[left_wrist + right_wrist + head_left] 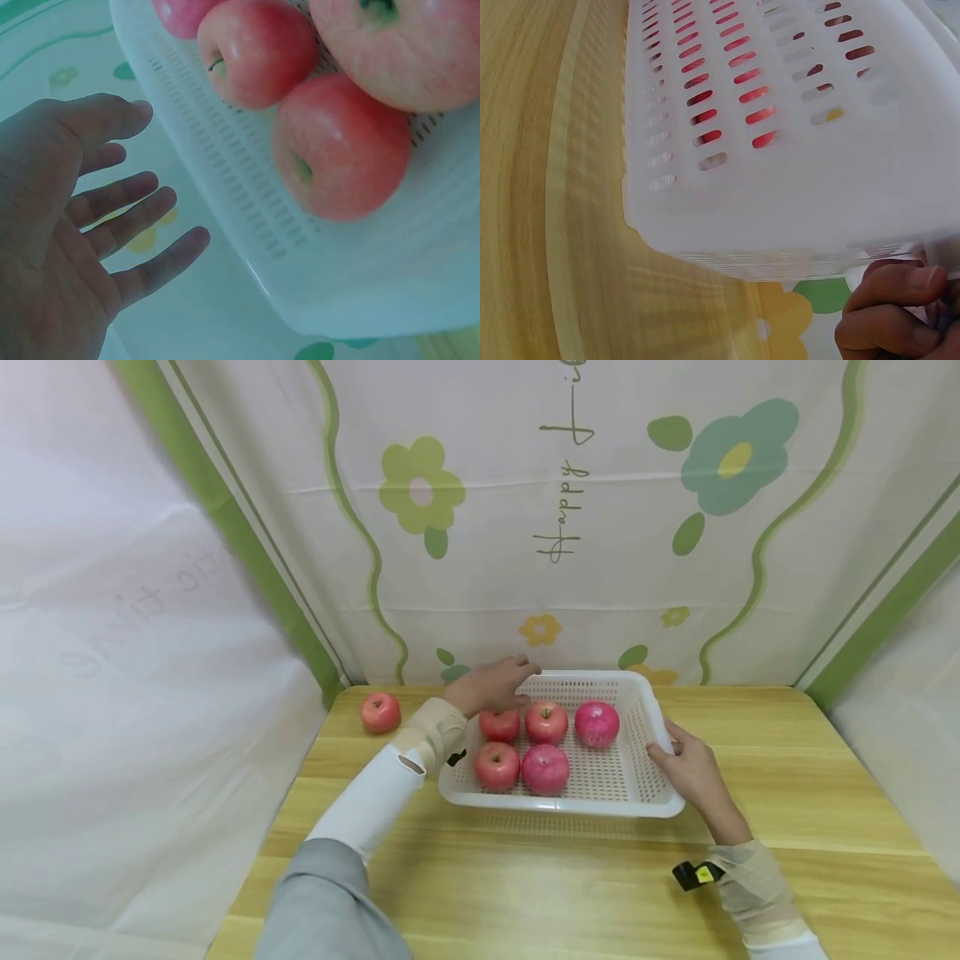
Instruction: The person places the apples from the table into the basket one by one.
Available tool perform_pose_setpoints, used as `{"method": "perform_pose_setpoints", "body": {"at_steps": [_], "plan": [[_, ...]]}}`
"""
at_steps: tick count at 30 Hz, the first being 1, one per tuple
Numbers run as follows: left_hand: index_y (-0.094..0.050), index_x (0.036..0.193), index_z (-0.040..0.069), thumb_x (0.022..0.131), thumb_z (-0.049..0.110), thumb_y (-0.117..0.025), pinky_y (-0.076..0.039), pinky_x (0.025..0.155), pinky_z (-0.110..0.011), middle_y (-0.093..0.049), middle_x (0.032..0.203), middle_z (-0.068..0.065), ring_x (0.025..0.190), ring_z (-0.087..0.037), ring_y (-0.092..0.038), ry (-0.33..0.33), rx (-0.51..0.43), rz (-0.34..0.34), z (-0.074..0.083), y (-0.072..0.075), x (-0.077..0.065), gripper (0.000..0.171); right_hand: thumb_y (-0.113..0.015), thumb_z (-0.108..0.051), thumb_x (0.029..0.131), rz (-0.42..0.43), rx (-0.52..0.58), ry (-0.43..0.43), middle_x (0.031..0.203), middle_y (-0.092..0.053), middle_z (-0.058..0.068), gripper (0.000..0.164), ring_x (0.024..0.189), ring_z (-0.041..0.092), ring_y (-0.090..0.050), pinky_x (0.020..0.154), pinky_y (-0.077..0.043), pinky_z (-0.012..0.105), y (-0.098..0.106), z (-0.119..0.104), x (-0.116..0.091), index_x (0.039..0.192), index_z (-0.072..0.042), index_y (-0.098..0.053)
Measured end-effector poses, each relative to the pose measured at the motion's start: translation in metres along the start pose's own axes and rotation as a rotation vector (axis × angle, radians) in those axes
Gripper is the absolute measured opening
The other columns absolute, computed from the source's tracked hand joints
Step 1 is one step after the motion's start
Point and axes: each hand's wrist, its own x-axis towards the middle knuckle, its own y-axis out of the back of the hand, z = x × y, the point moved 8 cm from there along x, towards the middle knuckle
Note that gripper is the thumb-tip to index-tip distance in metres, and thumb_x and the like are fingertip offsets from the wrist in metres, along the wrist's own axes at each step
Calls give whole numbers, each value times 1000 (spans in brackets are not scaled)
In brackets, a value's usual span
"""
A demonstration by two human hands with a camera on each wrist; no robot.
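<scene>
A white perforated plastic basket (652, 760) holds several red apples (546, 722) and two deeper pink round fruits (597, 724). My right hand (692, 770) grips its right rim, thumb over the top edge and fingers curled beneath, as the right wrist view shows. At the back left corner is my left hand (491, 685), overlapping the basket in the head view. Seen from the left wrist, that hand (60, 202) has its fingers spread just outside the basket rim (255, 289), with nothing in them. It partly hides one red apple (498, 727) in the head view.
One more red apple (380, 712) sits on the wooden table (525, 893), left of the basket near the back edge. A white cloth backdrop (487, 577) with printed flowers rises directly behind the table, and white cloth panels (135, 693) flank it.
</scene>
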Motion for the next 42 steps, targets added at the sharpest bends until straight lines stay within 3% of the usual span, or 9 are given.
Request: {"method": "perform_pose_setpoints", "body": {"at_steps": [18,33,42], "plan": [[-45,160,11,106,33,-65,-43,124,-51,-45,164,-16,152,-34,-46,150,-84,33,-49,12,-28,62,-59,-21,107,11,-1,5,127,-63,46,71,88,39,-79,62,-67,37,2,-1,-1,163,9,-28],[-48,157,2,104,29,-65,-48,120,-52,-51,157,-22,143,-38,-54,190,-86,111,-87,10,-53,62,-60,-22,107,8,3,3,125,-65,44,71,85,36,-79,61,-66,36,1,1,0,164,7,-28],[-49,155,1,103,27,-67,-45,121,-55,-52,155,-23,144,-41,-51,238,-191,191,-106,16,-68,61,-59,-23,108,-4,9,-9,126,-65,44,72,86,36,-79,62,-67,38,0,0,0,164,8,-26]]}}
